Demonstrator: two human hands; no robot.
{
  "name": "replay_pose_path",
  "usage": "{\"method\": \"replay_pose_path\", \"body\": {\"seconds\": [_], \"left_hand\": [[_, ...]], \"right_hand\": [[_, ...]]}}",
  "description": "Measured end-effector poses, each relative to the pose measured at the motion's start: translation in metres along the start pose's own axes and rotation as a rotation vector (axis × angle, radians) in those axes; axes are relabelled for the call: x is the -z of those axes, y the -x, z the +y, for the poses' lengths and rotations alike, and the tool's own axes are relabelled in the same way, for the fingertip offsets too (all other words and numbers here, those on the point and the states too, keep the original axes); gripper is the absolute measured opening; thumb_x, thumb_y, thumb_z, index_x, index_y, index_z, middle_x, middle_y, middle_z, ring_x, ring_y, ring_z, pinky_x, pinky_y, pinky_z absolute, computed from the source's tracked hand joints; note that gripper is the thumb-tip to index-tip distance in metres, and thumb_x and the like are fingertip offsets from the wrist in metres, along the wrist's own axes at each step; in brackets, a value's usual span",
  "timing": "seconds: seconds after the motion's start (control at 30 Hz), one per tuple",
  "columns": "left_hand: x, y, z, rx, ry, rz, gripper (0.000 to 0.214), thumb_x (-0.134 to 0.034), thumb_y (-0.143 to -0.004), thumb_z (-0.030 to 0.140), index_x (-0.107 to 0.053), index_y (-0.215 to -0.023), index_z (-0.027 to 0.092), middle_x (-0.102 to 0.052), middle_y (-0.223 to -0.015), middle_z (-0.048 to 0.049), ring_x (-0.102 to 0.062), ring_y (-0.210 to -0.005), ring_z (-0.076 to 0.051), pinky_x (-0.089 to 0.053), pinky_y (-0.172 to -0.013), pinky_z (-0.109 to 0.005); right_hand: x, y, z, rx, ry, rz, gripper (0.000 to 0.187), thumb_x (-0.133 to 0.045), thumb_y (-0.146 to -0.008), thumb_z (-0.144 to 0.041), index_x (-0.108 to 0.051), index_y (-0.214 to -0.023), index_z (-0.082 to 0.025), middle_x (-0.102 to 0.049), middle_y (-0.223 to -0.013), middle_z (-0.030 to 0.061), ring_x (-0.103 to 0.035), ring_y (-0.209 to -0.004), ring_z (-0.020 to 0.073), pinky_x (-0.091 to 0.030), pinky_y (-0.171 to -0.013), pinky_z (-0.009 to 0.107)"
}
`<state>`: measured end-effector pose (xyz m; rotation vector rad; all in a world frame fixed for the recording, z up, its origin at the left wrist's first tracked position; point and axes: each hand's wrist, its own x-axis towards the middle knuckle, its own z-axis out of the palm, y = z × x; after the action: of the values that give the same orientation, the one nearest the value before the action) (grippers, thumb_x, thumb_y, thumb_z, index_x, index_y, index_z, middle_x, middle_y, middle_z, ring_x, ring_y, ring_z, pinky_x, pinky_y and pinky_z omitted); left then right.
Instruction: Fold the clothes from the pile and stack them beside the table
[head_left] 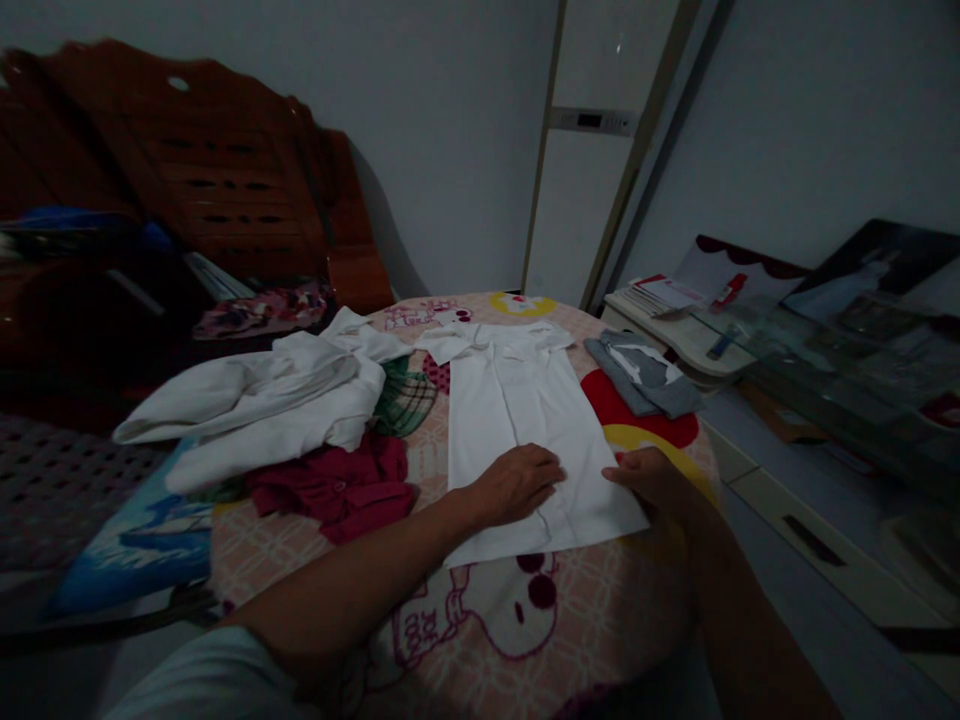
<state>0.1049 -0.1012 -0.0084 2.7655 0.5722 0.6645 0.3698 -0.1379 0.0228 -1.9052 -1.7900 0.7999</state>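
A white short-sleeved shirt (491, 400) lies spread out on the round table, its collar at the far end and its hem toward me. My left hand (521, 483) rests on the lower front of the shirt beside the button placket, palm down, with the fingers slightly bent on the cloth. At the shirt's right side edge, near the hem, my right hand (649, 475) pinches the fabric between thumb and fingers. The hem's right corner spreads out just below that hand.
Heaped on the left are white clothes (300, 385), a dark red garment (345, 490) and a green plaid piece (405, 395). A folded grey garment (645, 375) lies at the right on the patterned tablecloth (600, 610). Beyond stand a wooden chair (217, 170) and a glass shelf (825, 370).
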Motion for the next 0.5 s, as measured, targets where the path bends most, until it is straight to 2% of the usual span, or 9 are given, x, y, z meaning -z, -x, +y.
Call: {"method": "replay_pose_path", "body": {"seconds": [0.13, 0.27, 0.33, 0.43, 0.5], "left_hand": [[-0.001, -0.001, 0.001, -0.069, 0.033, 0.006, 0.023, -0.049, -0.094, 0.017, -0.063, -0.111, 0.017, -0.065, -0.115, -0.0115, -0.060, -0.107, -0.019, -0.049, -0.095, -0.032], [0.000, -0.003, 0.004, -0.132, 0.026, -0.071, 0.023, -0.049, -0.090, 0.008, -0.063, -0.107, 0.018, -0.066, -0.111, -0.0103, -0.061, -0.106, -0.019, -0.050, -0.092, -0.031], [0.004, -0.004, 0.007, -0.146, 0.035, -0.092, 0.024, -0.050, -0.088, 0.006, -0.062, -0.104, 0.018, -0.066, -0.111, -0.0101, -0.060, -0.106, -0.020, -0.049, -0.093, -0.032], [0.010, -0.004, 0.010, -0.172, 0.096, -0.107, 0.021, -0.050, -0.087, 0.006, -0.063, -0.101, 0.017, -0.067, -0.110, -0.0095, -0.060, -0.108, -0.020, -0.048, -0.096, -0.031], [0.013, -0.004, 0.012, -0.182, 0.159, -0.112, 0.019, -0.051, -0.089, 0.009, -0.063, -0.101, 0.017, -0.067, -0.110, -0.0086, -0.059, -0.109, -0.019, -0.047, -0.097, -0.030]], "right_hand": [[-0.004, 0.018, 0.004, 0.045, -0.024, 0.025, 0.030, -0.063, -0.064, -0.041, -0.045, -0.051, -0.020, -0.047, -0.053, -0.0022, -0.040, -0.051, 0.0108, -0.028, -0.047, 0.024], [-0.005, 0.028, 0.013, -0.028, -0.097, -0.012, 0.020, -0.062, -0.064, -0.037, -0.055, -0.061, -0.019, -0.055, -0.060, -0.0002, -0.048, -0.056, 0.0141, -0.033, -0.050, 0.025], [-0.002, 0.029, 0.015, -0.043, -0.055, -0.017, 0.018, -0.063, -0.063, -0.036, -0.057, -0.062, -0.019, -0.057, -0.061, 0.0007, -0.051, -0.056, 0.0151, -0.035, -0.051, 0.026], [0.006, 0.027, 0.007, 0.012, 0.130, 0.104, 0.020, -0.065, -0.065, -0.037, -0.057, -0.059, -0.020, -0.060, -0.062, 0.0029, -0.052, -0.058, 0.0162, -0.034, -0.053, 0.027], [0.011, 0.024, -0.006, 0.071, 0.207, 0.197, 0.024, -0.063, -0.071, -0.040, -0.058, -0.058, -0.020, -0.060, -0.060, 0.0041, -0.052, -0.058, 0.0161, -0.034, -0.054, 0.027]]}}
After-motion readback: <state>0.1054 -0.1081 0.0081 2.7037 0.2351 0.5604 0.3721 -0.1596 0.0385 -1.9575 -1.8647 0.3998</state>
